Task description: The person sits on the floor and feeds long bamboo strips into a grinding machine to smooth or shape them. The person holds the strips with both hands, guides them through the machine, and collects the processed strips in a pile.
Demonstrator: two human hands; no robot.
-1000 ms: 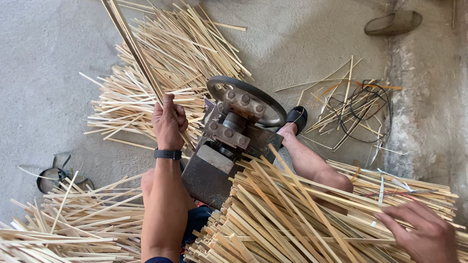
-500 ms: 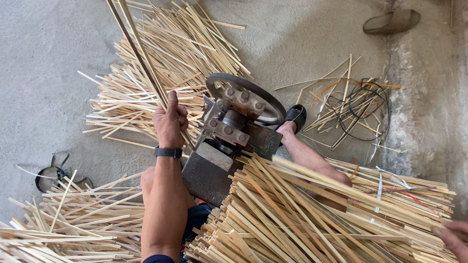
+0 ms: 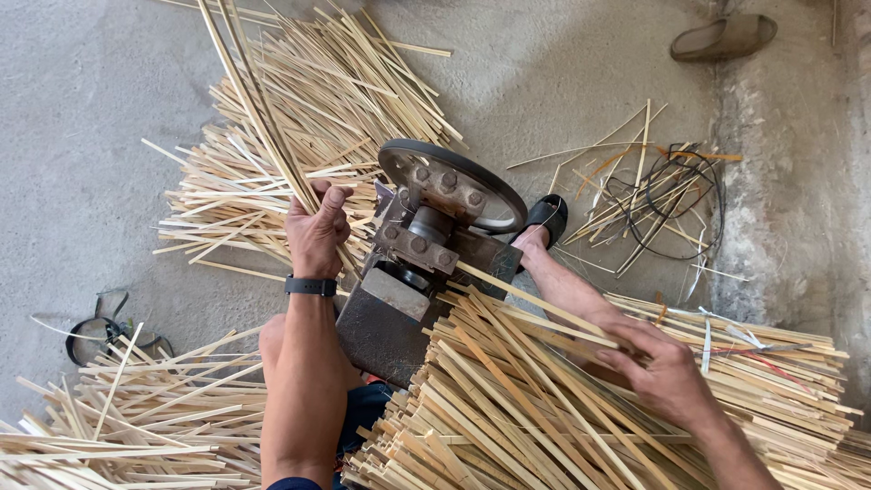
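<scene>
My left hand (image 3: 318,231), with a black band at the wrist, grips a bundle of long bamboo strips (image 3: 249,100) that slant up to the top left, just left of a dark metal machine (image 3: 413,272) with a round wheel (image 3: 452,184) on top. My right hand (image 3: 667,372) holds one long bamboo strip (image 3: 535,302) whose far end points into the machine's right side. That hand rests over a large stack of bamboo strips (image 3: 508,408) at the lower right. My foot in a black sandal (image 3: 543,222) sits behind the machine.
Split strips lie in a heap (image 3: 299,127) on the concrete floor beyond the machine, and another pile (image 3: 118,417) lies at the lower left. Tangled black wire (image 3: 676,195) sits at the right, a grey slipper (image 3: 721,36) at top right, a dark loop (image 3: 104,331) at left.
My right hand came back from the lower right edge onto the stack and took hold of one strip, its tip now at the machine. My left hand kept its grip on the bundle.
</scene>
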